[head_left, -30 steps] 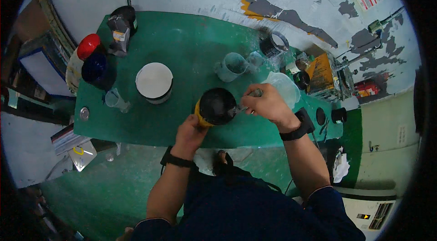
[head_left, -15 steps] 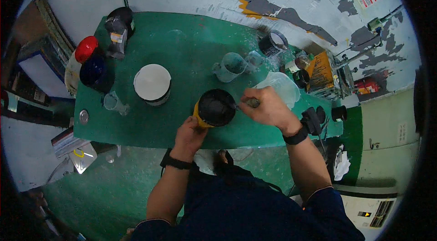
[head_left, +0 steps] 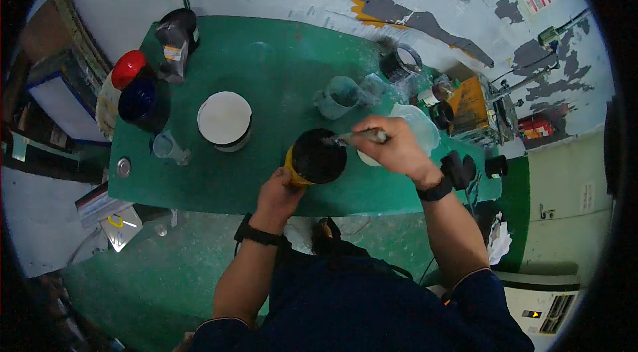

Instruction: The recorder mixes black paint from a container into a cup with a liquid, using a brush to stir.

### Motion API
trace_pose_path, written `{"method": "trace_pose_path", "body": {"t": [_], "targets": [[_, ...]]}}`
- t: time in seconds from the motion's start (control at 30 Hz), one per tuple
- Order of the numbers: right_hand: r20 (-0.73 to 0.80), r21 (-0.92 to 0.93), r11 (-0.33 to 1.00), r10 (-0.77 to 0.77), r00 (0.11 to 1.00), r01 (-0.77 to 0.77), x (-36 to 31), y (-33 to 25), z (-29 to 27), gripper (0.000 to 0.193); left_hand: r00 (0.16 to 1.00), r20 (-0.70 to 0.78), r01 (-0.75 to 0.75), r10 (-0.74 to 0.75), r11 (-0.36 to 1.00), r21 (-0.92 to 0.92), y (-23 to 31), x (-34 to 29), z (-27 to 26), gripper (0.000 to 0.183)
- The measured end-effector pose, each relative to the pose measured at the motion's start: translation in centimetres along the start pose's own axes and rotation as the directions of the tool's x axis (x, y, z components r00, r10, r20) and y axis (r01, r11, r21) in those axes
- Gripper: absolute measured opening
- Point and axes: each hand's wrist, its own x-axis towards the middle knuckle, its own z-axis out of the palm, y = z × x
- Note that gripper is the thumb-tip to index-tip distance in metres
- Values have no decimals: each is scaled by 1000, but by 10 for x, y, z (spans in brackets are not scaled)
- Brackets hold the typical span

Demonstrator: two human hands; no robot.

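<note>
My left hand (head_left: 278, 196) is closed round the near left side of a yellow tub (head_left: 292, 167), and the tub stands tilted slightly on the green table. Thick black paste or paint (head_left: 319, 159) fills its opening. In my right hand (head_left: 397, 149) is a spatula (head_left: 343, 139), gripped by its stained, pale handle. Its thin blade reaches over the tub's right rim to the black material; the tip is hard to make out. Behind my right hand sits a translucent plastic container (head_left: 421, 127), partly hidden. Left of the tub stands a white-topped round tub (head_left: 224, 117).
Clear plastic cups (head_left: 337, 96) stand beyond the yellow tub. A dark blue bucket (head_left: 142, 105), a red-topped container (head_left: 129, 70) and a small cup (head_left: 167, 147) line the left side. Jars and a stained orange box (head_left: 467, 105) crowd the right corner. The table (head_left: 266, 70) meets a peeling wall.
My right hand has risen slightly and turned, so the spatula's handle and blade show more, lying across the tub's right rim. My left hand keeps its hold on the tub.
</note>
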Motion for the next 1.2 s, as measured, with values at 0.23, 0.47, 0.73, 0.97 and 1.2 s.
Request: {"method": "trace_pose_path", "body": {"t": [0.23, 0.47, 0.73, 0.97, 1.2], "targets": [[213, -108, 985, 153, 965, -132, -5, -1, -15, 19, 999, 39, -9, 9, 1000, 1, 0, 6, -11, 21], [195, 290, 703, 620, 760, -649, -7, -21, -1, 21, 1000, 20, -3, 4, 1000, -22, 2, 8, -10, 25], [83, -81, 993, -75, 994, 82, 3, 10, -6, 20, 999, -30, 13, -13, 1000, 19, -1, 10, -16, 23], [197, -111, 920, 392, 899, -377, -3, -14, -13, 20, 997, 77, -9, 10, 1000, -13, -4, 14, -19, 17], [150, 397, 699, 590, 794, -595, -7, -14, -1, 20, 999, 16, -35, 35, 999, 6, -3, 10, -11, 16]]}}
